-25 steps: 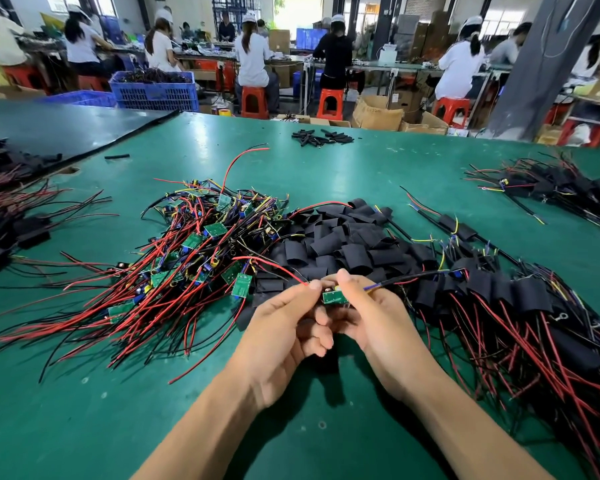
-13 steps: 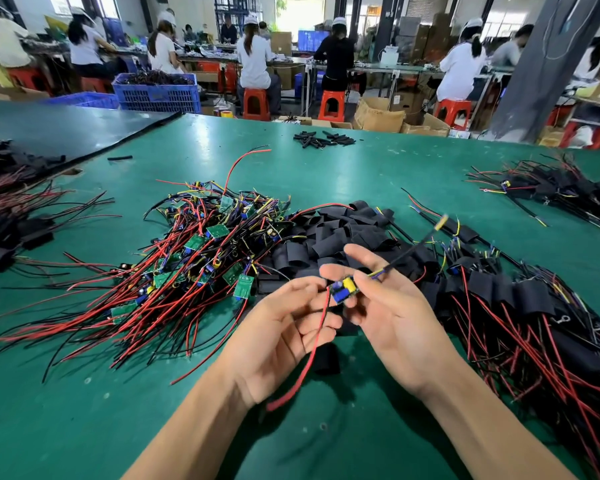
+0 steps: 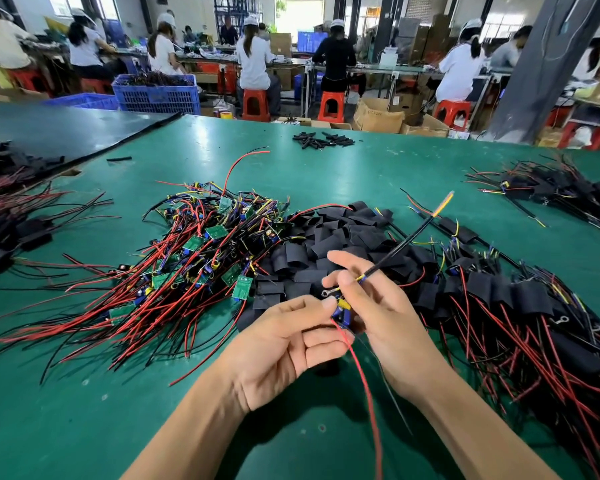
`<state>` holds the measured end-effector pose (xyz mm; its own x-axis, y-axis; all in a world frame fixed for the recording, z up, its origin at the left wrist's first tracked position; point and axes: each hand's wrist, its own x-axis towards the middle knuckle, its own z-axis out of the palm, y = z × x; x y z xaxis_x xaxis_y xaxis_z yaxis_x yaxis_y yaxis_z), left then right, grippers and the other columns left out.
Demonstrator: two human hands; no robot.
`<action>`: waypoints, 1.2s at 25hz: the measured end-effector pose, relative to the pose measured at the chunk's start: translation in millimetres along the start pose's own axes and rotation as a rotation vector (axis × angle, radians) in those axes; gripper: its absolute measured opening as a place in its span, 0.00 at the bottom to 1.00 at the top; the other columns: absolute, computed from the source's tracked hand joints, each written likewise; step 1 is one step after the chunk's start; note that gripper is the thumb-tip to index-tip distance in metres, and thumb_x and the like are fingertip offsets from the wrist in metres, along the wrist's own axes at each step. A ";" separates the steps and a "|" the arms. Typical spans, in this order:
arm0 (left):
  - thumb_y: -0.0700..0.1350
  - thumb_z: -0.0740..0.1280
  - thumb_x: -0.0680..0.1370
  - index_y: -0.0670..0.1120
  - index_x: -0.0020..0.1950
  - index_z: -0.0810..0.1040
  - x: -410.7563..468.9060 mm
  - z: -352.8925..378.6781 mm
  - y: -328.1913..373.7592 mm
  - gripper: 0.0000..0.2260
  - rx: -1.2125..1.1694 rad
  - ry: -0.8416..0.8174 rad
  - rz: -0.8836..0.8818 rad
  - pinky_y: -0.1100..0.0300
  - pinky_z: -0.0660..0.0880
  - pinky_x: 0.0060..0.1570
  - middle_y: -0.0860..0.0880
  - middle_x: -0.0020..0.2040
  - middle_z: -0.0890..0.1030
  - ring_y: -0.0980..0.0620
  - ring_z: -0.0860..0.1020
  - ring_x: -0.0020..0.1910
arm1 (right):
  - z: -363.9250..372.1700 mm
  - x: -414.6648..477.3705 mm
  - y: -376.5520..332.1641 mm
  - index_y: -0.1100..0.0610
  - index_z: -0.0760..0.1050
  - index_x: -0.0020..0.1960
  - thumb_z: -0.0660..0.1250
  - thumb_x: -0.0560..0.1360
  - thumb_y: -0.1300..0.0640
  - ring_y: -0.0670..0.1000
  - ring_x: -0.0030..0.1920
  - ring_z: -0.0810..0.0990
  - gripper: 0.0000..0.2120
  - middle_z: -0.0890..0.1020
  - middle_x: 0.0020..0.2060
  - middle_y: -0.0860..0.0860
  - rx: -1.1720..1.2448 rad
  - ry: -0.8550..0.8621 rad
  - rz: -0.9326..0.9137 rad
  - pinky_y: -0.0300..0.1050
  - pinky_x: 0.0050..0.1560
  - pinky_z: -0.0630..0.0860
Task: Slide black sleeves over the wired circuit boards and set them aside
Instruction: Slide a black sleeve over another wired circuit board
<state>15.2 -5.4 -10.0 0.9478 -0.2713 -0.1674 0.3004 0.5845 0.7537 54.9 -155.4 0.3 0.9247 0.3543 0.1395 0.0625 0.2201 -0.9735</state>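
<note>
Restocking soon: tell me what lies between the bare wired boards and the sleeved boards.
A heap of loose black sleeves, seen in the head view, between the bare wired boards and the sleeved boards.

Only part of the person is in view: two hands and two forearms, seen from the wearer's own head. The left hand [image 3: 284, 344] and the right hand [image 3: 385, 317] are bare, as the skin creases over the knuckles and finger joints show plainly. The thumbnail of the left hand [image 3: 328, 302] is cut short and has a plain natural finish. The left forearm [image 3: 201, 420] is uncovered from the wrist down to the bottom edge of the frame. The right forearm [image 3: 475, 434] is uncovered along the same stretch. Both forearms are slim and smooth. The upper arms and any clothing lie outside the frame.
</note>
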 end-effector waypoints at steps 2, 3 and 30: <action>0.39 0.76 0.69 0.42 0.43 0.79 0.1 -1.2 1.3 0.08 0.030 0.027 -0.012 0.58 0.82 0.38 0.39 0.43 0.84 0.45 0.85 0.39 | -0.4 1.0 3.8 0.47 0.79 0.61 0.66 0.74 0.46 0.43 0.46 0.81 0.17 0.84 0.45 0.45 -0.082 0.009 0.004 0.37 0.50 0.77; 0.37 0.77 0.68 0.42 0.45 0.79 0.5 -1.5 1.6 0.10 0.038 0.044 -0.015 0.57 0.82 0.39 0.39 0.45 0.84 0.44 0.86 0.40 | -0.4 1.8 6.2 0.47 0.78 0.61 0.66 0.74 0.44 0.42 0.46 0.81 0.18 0.83 0.44 0.43 -0.115 0.017 0.011 0.36 0.50 0.76; 0.38 0.73 0.69 0.42 0.49 0.81 3.0 -13.8 11.1 0.10 -0.177 0.256 0.244 0.60 0.82 0.45 0.36 0.51 0.84 0.43 0.84 0.55 | -28.2 6.3 17.0 0.45 0.76 0.50 0.79 0.68 0.53 0.40 0.39 0.77 0.16 0.80 0.46 0.41 -0.550 0.222 -0.025 0.31 0.44 0.72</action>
<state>22.8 10.8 -10.9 0.9829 0.0784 -0.1667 0.0555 0.7369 0.6738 72.3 -175.1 -20.5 0.9731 0.1434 0.1803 0.2163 -0.2986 -0.9295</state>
